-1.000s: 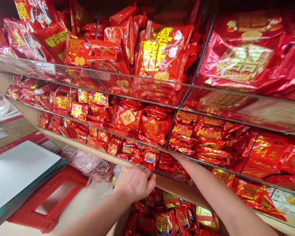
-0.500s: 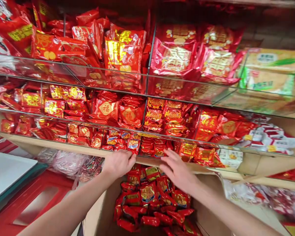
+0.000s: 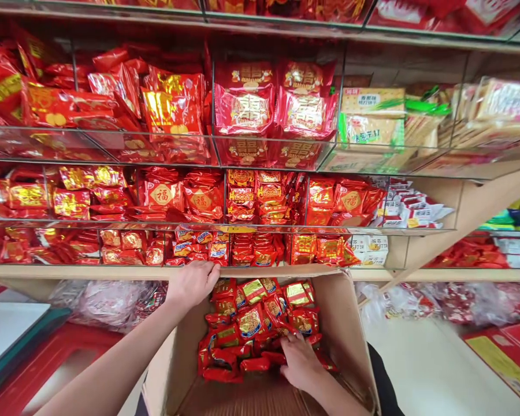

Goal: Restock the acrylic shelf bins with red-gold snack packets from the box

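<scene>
My left hand [image 3: 193, 282] clenches its fingers on the box [image 3: 342, 329] rim. My right hand [image 3: 300, 363] digs into the packets [image 3: 251, 323], grasp unclear. I fear the box could tip.

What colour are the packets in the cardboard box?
Red with gold panels: the packets in the box, head view.

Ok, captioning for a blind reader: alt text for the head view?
A person's right hand reaches among red snack packets in a cardboard box, while the left hand rests at the shelf edge. Above, glass-fronted bins hold more red packets.
</scene>
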`<state>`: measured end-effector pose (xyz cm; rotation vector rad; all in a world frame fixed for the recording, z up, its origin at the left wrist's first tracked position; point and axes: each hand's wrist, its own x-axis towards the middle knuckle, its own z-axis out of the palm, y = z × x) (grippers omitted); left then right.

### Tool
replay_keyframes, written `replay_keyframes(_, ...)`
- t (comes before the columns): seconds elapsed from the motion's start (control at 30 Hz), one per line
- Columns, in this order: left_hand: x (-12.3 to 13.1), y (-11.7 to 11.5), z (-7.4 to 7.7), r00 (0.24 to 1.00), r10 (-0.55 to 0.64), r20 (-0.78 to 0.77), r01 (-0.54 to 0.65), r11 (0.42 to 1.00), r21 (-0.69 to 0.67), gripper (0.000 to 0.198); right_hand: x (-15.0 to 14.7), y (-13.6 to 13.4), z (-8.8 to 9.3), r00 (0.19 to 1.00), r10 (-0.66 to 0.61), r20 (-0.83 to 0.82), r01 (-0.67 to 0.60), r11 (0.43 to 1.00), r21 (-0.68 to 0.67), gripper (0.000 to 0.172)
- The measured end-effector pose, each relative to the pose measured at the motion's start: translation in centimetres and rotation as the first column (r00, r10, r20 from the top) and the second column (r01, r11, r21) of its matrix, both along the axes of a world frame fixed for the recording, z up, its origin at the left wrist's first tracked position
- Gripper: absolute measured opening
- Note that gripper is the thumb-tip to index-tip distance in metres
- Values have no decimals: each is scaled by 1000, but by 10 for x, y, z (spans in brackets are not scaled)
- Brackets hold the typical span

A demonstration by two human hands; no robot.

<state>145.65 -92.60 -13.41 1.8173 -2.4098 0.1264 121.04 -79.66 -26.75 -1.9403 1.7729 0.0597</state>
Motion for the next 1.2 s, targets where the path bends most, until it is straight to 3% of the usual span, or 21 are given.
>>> replay_keyframes(0.23,2,-3,5,997,-27,-71,28,999,23,42,-1,0,6,994,-39,98,41,999,-22,23)
replay_keyframes(0.33,1,2,12,975,-118,-191,111,993,-47,35,-14,1,13,974,-81,214,88,996,-24,17)
replay_keyframes(0.43,-11,24,11,885,-304,-353,267,952,-150,34,-30,1,24,927,-151,344,176,984,-42,16)
replay_keyframes(0.5,-26,47,1,780,-359,-512,351,929,-118,33,-37,3,34,883,-198,425,237,971,-39,22)
replay_keyframes(0.57,-47,68,-14,664,-227,-713,350,936,28,35,-39,6,45,746,-257,615,311,950,19,26)
replay_keyframes(0.63,-67,84,-30,495,37,-868,337,913,231,39,-34,9,56,472,-310,826,348,926,149,26)
replay_keyframes(0.7,-84,91,-42,320,260,-911,395,837,377,44,-26,11,63,207,-361,909,319,904,286,26)
replay_keyframes(0.77,-93,92,-49,208,402,-892,463,763,451,47,-17,13,66,111,-389,915,281,895,346,27)
replay_keyframes(0.87,-97,90,-54,84,543,-835,482,712,511,38,-6,12,59,87,-363,928,287,901,326,27)
replay_keyframes(1.0,-95,95,-60,-58,627,-777,438,715,544,35,1,10,40,175,-304,936,330,914,235,29)
replay_keyframes(1.07,-92,99,-60,-50,647,-760,447,696,563,37,1,10,34,203,-291,935,356,911,207,27)
replay_keyframes(1.2,-86,101,-49,113,667,-737,525,590,614,36,2,14,40,162,-313,936,419,880,222,24)
